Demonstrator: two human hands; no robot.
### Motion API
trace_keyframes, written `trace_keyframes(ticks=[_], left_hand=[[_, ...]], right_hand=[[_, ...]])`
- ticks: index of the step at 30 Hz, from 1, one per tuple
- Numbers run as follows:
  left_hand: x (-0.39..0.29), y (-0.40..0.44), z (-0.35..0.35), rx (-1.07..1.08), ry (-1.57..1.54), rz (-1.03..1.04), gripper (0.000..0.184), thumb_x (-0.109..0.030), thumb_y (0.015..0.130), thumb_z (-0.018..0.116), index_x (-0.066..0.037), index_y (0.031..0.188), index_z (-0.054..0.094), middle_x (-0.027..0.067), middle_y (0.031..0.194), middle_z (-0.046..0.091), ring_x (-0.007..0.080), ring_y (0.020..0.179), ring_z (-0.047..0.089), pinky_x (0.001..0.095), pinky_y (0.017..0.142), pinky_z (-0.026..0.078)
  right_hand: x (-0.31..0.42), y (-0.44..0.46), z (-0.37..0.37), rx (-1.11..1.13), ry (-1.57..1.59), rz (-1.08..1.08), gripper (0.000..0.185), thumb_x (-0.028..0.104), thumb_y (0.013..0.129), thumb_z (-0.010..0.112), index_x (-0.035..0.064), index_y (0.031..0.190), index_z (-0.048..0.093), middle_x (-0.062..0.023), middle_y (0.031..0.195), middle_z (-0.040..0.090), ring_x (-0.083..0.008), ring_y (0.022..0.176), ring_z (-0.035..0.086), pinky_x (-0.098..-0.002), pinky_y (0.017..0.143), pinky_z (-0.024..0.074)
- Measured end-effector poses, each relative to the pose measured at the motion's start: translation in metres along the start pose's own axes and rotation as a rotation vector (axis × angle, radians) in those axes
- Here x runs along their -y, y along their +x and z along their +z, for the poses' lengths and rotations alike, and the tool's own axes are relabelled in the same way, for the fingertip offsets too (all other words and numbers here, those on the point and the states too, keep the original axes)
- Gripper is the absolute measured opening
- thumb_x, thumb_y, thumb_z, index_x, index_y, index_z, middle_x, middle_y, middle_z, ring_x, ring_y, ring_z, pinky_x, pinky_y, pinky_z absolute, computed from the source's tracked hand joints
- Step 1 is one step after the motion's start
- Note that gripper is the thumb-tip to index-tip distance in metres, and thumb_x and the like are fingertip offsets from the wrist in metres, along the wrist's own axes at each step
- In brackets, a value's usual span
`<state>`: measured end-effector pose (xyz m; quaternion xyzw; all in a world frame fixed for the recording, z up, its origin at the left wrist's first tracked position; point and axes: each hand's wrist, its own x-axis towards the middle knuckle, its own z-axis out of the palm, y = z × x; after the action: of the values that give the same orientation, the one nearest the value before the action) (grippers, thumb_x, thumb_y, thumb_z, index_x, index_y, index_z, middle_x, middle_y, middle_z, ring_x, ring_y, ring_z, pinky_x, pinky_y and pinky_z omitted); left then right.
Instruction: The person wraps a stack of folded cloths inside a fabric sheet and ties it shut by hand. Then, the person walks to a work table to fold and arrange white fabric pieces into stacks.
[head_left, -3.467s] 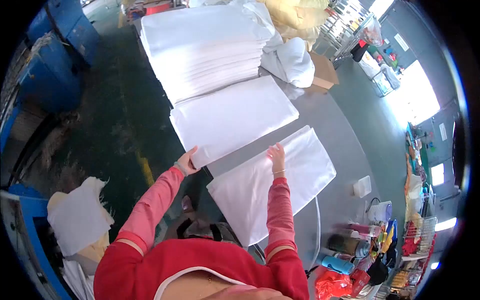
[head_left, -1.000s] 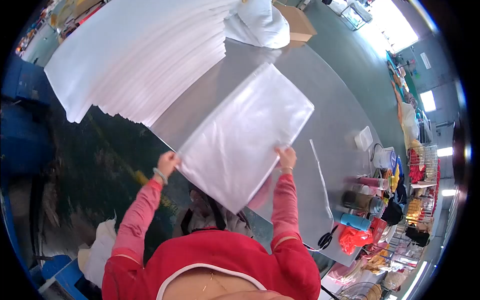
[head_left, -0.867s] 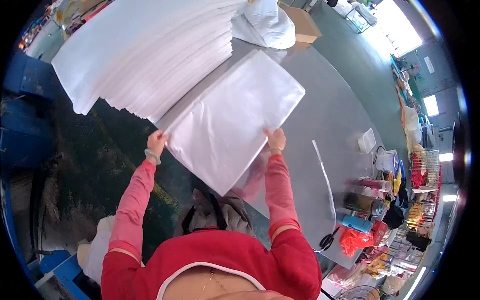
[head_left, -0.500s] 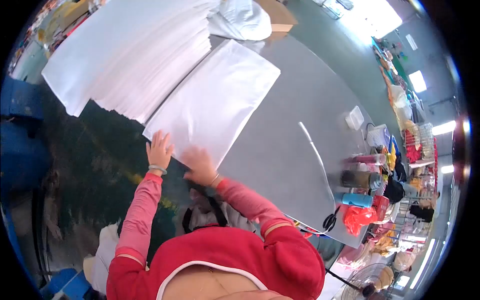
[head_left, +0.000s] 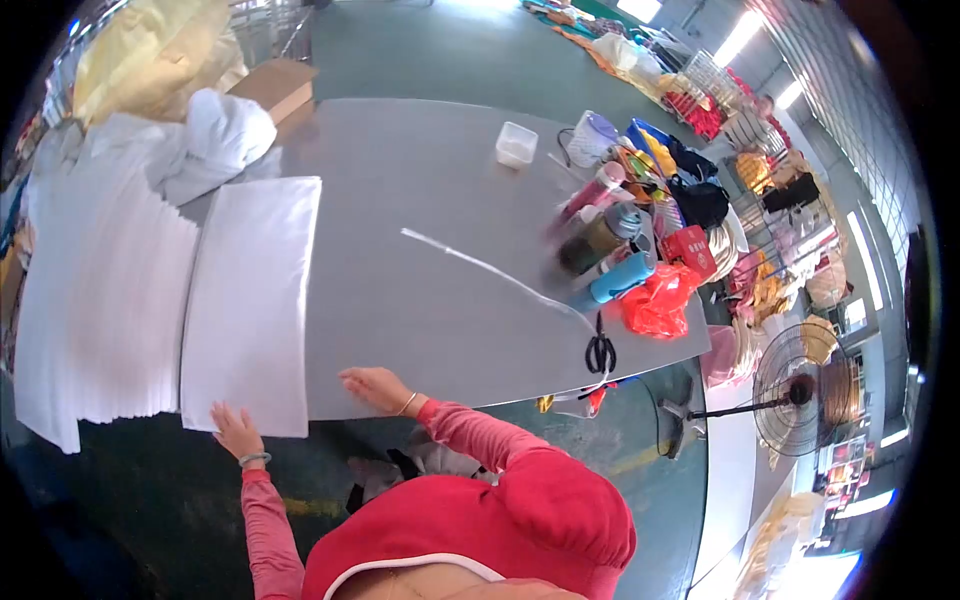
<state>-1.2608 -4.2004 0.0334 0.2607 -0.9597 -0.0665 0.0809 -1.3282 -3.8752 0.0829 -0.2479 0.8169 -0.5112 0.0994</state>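
A folded white cloth [head_left: 250, 300] lies flat on the grey table [head_left: 400, 330], right beside a tall fanned stack of white cloth [head_left: 115, 290]. On the near edge of the folded cloth rests my left hand [head_left: 238, 432], fingers spread and holding nothing. My right hand [head_left: 375, 388] is over the table's near edge, to the right of the cloth and apart from it. Its fingers are partly curled, and whether they hold anything is hard to make out.
A white strip [head_left: 490, 268] runs toward black scissors [head_left: 600, 352]. Bottles, including a blue one [head_left: 622, 278], a red plastic bag [head_left: 660, 302] and a clear container [head_left: 516, 145] stand at the right. A cardboard box [head_left: 275, 90] is at the far left, a fan [head_left: 800, 390] off the right end.
The view has swung to the right. The folded cloth, earlier held in both hands, now lies beside the stack. My right hand has moved off it; my left has stayed at its near edge.
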Motion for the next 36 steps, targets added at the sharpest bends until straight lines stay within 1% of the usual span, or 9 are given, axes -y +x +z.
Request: trace_keyframes(ticks=[5, 10, 14, 16, 19, 20, 23, 27, 36], left_hand=[[-0.137, -0.027, 0.004, 0.07, -0.03, 0.194, 0.053, -0.035, 0.083, 0.043, -0.012, 0.128, 0.03, 0.0084, 0.137, 0.021, 0.0279, 0.127, 0.016, 0.0567, 0.095, 0.018], [-0.217, -0.043, 0.023, 0.392, 0.059, -0.077, 0.063, -0.044, 0.082, 0.042, -0.015, 0.132, 0.02, 0.0094, 0.14, 0.009, 0.0306, 0.128, 0.012, 0.0588, 0.093, 0.021], [-0.232, -0.043, 0.032, 0.409, 0.225, -0.193, 0.065, -0.047, 0.081, 0.042, -0.016, 0.133, 0.018, 0.0114, 0.14, 0.007, 0.0315, 0.127, 0.012, 0.0589, 0.092, 0.024], [-0.237, -0.043, 0.029, 0.418, 0.24, -0.204, 0.068, -0.049, 0.08, 0.043, -0.016, 0.133, 0.017, 0.0122, 0.14, 0.006, 0.0318, 0.127, 0.013, 0.0589, 0.092, 0.024], [-0.236, -0.043, 0.025, 0.462, 0.264, -0.195, 0.072, -0.05, 0.077, 0.047, -0.016, 0.133, 0.018, 0.0122, 0.14, 0.008, 0.0318, 0.127, 0.013, 0.0584, 0.093, 0.023], [-0.234, -0.04, 0.022, 0.48, 0.263, -0.187, 0.074, -0.051, 0.075, 0.049, -0.017, 0.133, 0.019, 0.0121, 0.14, 0.008, 0.0317, 0.127, 0.013, 0.0581, 0.093, 0.022], [-0.235, -0.035, 0.009, 0.541, 0.254, -0.168, 0.078, -0.051, 0.071, 0.055, -0.017, 0.133, 0.021, 0.0118, 0.14, 0.009, 0.0313, 0.127, 0.013, 0.0577, 0.094, 0.02], [-0.242, -0.029, 0.002, 0.581, 0.162, -0.171, 0.083, -0.046, 0.066, 0.062, -0.016, 0.132, 0.022, 0.0119, 0.139, 0.01, 0.0306, 0.127, 0.014, 0.0575, 0.095, 0.019], [-0.207, -0.013, 0.029, 0.595, 0.003, -0.071, 0.092, -0.043, 0.058, 0.07, -0.006, 0.13, 0.026, 0.0266, 0.134, 0.014, 0.0357, 0.125, 0.016, 0.0367, 0.102, 0.02]], right_hand=[[-0.024, -0.045, -0.093, -0.169, 0.112, 0.142, 0.024, 0.024, 0.084, 0.048, 0.0066, 0.1, 0.055, -0.0115, 0.082, 0.061, -0.0252, 0.075, 0.059, -0.032, 0.066, 0.0455], [-0.043, -0.11, -0.219, -0.251, 0.345, 0.281, 0.024, 0.022, 0.086, 0.046, 0.0044, 0.1, 0.055, -0.0055, 0.075, 0.06, -0.0138, 0.075, 0.059, -0.027, 0.068, 0.0458], [-0.017, -0.146, -0.384, -0.441, 0.055, 0.017, 0.02, 0.01, 0.082, 0.051, 0.0031, 0.1, 0.055, -0.0066, 0.08, 0.06, -0.0145, 0.078, 0.058, -0.0276, 0.069, 0.0466], [-0.021, -0.151, -0.479, -0.624, -0.463, -0.107, 0.021, 0.004, 0.075, 0.056, 0.0007, 0.095, 0.057, -0.0094, 0.09, 0.06, -0.0163, 0.079, 0.059, -0.0283, 0.067, 0.0466], [-0.032, -0.132, -0.613, -1.076, -0.374, -0.05, 0.021, 0.004, 0.077, 0.048, -0.0023, 0.096, 0.056, -0.0098, 0.077, 0.061, -0.0147, 0.065, 0.057, -0.027, 0.061, 0.0453], [-0.045, -0.127, -0.651, -1.077, -0.134, 0.005, 0.023, 0.005, 0.077, 0.046, -0.0024, 0.097, 0.057, -0.009, 0.071, 0.061, -0.0142, 0.063, 0.057, -0.0264, 0.058, 0.0456], [-0.162, -0.117, -0.763, -1.057, -0.228, 0.344, 0.016, 0.012, 0.079, 0.049, 0.001, 0.088, 0.057, -0.0056, 0.065, 0.057, -0.0162, 0.058, 0.056, -0.0246, 0.052, 0.0457], [-0.238, -0.106, -0.795, -0.961, -0.172, 0.742, 0.015, 0.014, 0.078, 0.05, 0.0023, 0.084, 0.057, -0.0058, 0.064, 0.056, -0.0175, 0.056, 0.054, -0.0254, 0.05, 0.0457], [-0.34, -0.073, -0.825, -1.073, 0.549, 0.9, 0.014, 0.019, 0.076, 0.053, 0.0053, 0.075, 0.055, -0.0061, 0.062, 0.053, -0.0204, 0.051, 0.051, -0.0272, 0.043, 0.0458]])
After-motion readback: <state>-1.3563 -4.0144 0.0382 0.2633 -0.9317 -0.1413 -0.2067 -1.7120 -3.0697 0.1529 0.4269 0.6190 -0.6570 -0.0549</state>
